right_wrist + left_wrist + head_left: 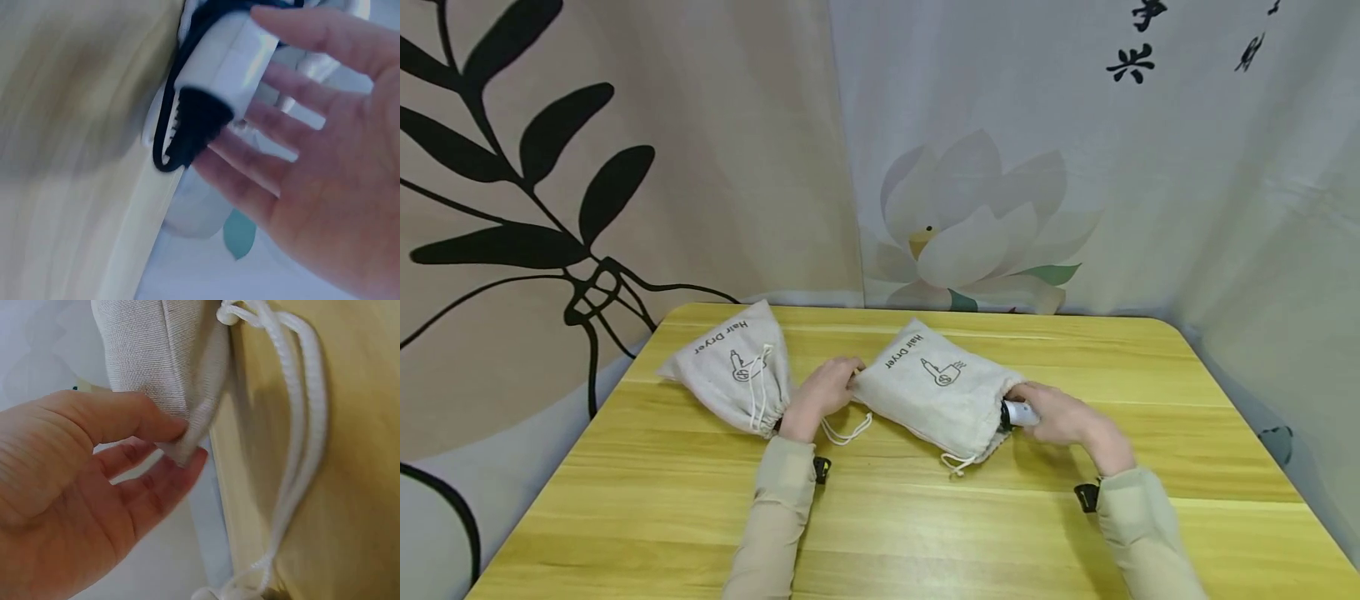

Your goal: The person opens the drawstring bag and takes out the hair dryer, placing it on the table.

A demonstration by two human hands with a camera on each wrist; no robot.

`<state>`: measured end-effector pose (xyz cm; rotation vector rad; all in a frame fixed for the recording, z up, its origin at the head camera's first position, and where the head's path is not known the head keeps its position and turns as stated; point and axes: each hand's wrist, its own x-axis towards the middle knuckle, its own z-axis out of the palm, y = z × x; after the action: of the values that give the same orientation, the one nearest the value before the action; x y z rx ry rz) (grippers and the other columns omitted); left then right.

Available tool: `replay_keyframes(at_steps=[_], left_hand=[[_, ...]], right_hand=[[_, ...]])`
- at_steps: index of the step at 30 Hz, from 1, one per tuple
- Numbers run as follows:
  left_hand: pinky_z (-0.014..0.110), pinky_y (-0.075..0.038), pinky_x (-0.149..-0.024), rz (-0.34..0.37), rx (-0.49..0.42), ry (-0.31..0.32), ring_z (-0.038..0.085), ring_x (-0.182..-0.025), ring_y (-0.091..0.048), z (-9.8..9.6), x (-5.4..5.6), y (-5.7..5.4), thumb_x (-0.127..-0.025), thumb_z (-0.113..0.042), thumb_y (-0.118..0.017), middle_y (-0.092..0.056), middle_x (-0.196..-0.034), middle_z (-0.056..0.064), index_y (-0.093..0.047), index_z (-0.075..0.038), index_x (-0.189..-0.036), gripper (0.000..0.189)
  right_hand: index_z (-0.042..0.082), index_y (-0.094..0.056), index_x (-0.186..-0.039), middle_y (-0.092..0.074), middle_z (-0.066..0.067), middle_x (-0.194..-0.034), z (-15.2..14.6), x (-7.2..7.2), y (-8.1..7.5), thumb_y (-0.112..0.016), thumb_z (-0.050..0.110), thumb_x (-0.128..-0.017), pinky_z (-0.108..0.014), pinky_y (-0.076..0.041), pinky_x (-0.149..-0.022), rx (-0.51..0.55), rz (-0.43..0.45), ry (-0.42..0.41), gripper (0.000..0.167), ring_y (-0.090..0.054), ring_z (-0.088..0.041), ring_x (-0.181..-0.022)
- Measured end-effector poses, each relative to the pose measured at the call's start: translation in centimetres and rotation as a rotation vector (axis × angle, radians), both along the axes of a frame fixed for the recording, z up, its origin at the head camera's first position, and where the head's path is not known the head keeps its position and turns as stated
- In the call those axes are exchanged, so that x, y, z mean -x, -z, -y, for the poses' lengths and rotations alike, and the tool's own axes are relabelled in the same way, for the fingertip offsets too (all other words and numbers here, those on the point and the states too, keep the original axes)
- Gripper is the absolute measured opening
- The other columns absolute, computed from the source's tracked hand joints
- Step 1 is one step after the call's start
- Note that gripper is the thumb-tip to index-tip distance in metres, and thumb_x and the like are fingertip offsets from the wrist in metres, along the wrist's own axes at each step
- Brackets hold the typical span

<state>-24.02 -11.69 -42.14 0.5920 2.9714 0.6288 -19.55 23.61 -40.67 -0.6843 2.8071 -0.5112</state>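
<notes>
A cream drawstring bag [936,387] printed "Hair Dryer" lies in the middle of the table, its mouth toward the right. My left hand [822,393] pinches the bag's closed-end corner between thumb and fingers, as the left wrist view shows at the cloth tip [178,434]. Out of the mouth sticks the handle of a white hair dryer [228,59], with a black cord and ribbed black cord sleeve [199,128]. My right hand [1063,415] holds that handle, thumb on one side and fingers on the other. The rest of the dryer is hidden inside the bag.
A second bag [733,367] with the same print lies left of my left hand, its drawstring end toward me. White drawstring cords [847,433] lie on the wooden table [925,533]. Printed curtains [760,167] hang behind the table.
</notes>
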Motion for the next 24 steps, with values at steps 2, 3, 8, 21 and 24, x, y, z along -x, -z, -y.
replay_keyframes(at_steps=[2, 3, 8, 21, 24], left_hand=[[0.042, -0.049, -0.097, 0.021, 0.010, -0.007, 0.030, -0.109, -0.060, -0.2, 0.0, -0.3, -0.082, 0.004, -0.063, -0.065, -0.117, 0.015, -0.061, -0.004, -0.118, 0.037], [0.042, -0.048, -0.098, 0.029, 0.013, -0.007, 0.030, -0.111, -0.060, -0.3, -0.1, -0.4, -0.082, 0.003, -0.062, -0.064, -0.119, 0.015, -0.060, -0.004, -0.120, 0.038], [0.043, -0.043, -0.105, 0.029, -0.022, -0.007, 0.031, -0.120, -0.054, -1.3, -0.2, -1.0, -0.086, 0.000, -0.057, -0.059, -0.129, 0.015, -0.056, -0.003, -0.127, 0.041], [0.041, -0.031, -0.115, 0.098, -0.103, 0.132, 0.031, -0.137, -0.040, -4.6, 0.2, -0.1, -0.091, -0.014, -0.056, -0.041, -0.148, 0.017, -0.036, -0.002, -0.144, 0.057], [0.040, -0.029, -0.116, 0.122, -0.115, 0.146, 0.031, -0.138, -0.039, -4.7, 0.5, 0.3, -0.092, -0.014, -0.054, -0.040, -0.148, 0.017, -0.035, -0.001, -0.144, 0.057]], right_hand=[[0.002, -0.055, -0.122, -0.058, -0.020, -0.125, 0.7, -0.1, 0.0, -0.071, 0.012, -0.077, -0.054, -0.046, -0.095, -0.019, -0.020, 0.019, 0.048, -0.056, -0.039, -0.113], [0.001, -0.053, -0.125, -0.056, -0.021, -0.128, 1.0, -0.1, 0.1, -0.072, 0.015, -0.077, -0.056, -0.044, -0.098, -0.034, -0.031, 0.030, 0.053, -0.054, -0.041, -0.118], [-0.003, -0.046, -0.134, -0.046, -0.025, -0.140, 2.2, -0.2, 0.5, -0.076, 0.023, -0.076, -0.058, -0.042, -0.100, -0.135, -0.086, 0.075, 0.071, -0.048, -0.045, -0.124], [0.004, -0.059, -0.118, -0.060, -0.016, -0.127, 3.4, 0.2, 1.2, -0.081, 0.027, -0.072, -0.054, -0.053, -0.069, -0.211, -0.226, 0.093, 0.056, -0.062, -0.038, -0.104], [0.005, -0.060, -0.118, -0.060, -0.014, -0.126, 3.3, 0.5, 1.4, -0.079, 0.026, -0.073, -0.053, -0.053, -0.065, -0.211, -0.227, 0.096, 0.053, -0.063, -0.038, -0.101]])
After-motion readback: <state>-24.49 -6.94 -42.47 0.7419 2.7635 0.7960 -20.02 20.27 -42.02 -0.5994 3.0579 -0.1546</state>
